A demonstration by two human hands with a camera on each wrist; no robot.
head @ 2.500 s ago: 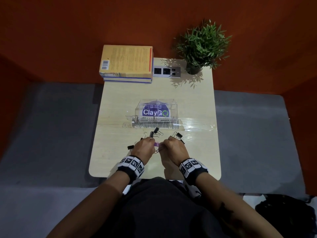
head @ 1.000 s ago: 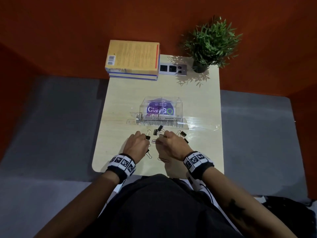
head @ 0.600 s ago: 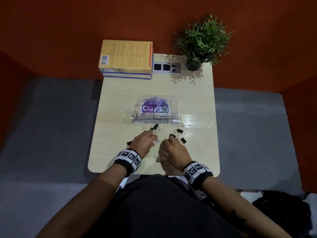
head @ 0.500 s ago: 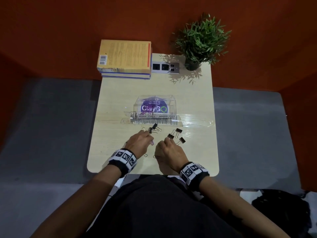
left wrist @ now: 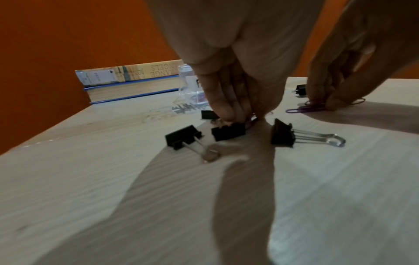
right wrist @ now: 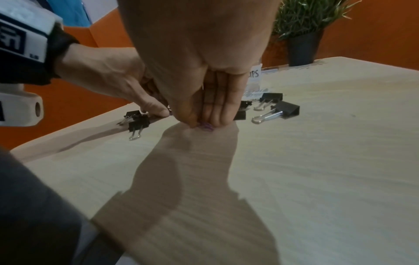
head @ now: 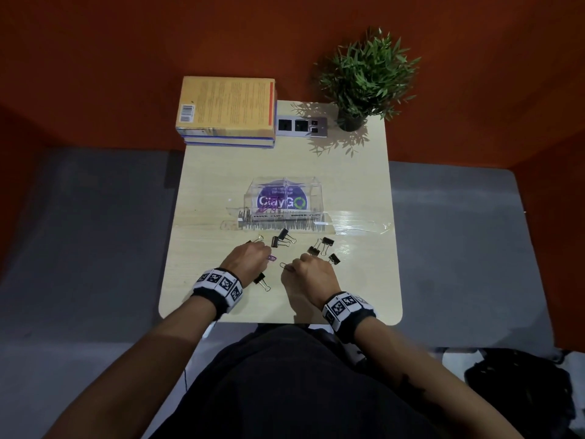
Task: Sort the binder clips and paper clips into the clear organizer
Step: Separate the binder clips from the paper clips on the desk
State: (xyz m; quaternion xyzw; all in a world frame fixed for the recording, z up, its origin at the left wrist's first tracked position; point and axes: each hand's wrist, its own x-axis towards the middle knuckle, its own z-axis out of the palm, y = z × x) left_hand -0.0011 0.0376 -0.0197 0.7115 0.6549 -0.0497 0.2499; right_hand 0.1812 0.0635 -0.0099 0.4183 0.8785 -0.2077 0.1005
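The clear organizer (head: 285,202) stands mid-table with purple paper clips in its left compartment. Several black binder clips (head: 283,238) lie loose in front of it. My left hand (head: 248,258) points fingers down at the table and pinches a purple paper clip (left wrist: 251,123) beside a binder clip (left wrist: 228,131). My right hand (head: 308,269) is just right of it, with fingers and thumb pinching another purple paper clip (left wrist: 303,109) that lies flat on the wood (right wrist: 206,126). One more binder clip (head: 261,280) lies between my wrists.
A stack of books (head: 226,110) sits at the back left, a power socket plate (head: 302,125) behind the organizer and a potted plant (head: 364,77) at the back right. Clear tape (head: 361,221) runs across the table to the right of the organizer.
Since a second ago both hands have drawn back a little from the binder clips toward me and settled fingertips-down on paper clips. In the last half second they have barely moved.
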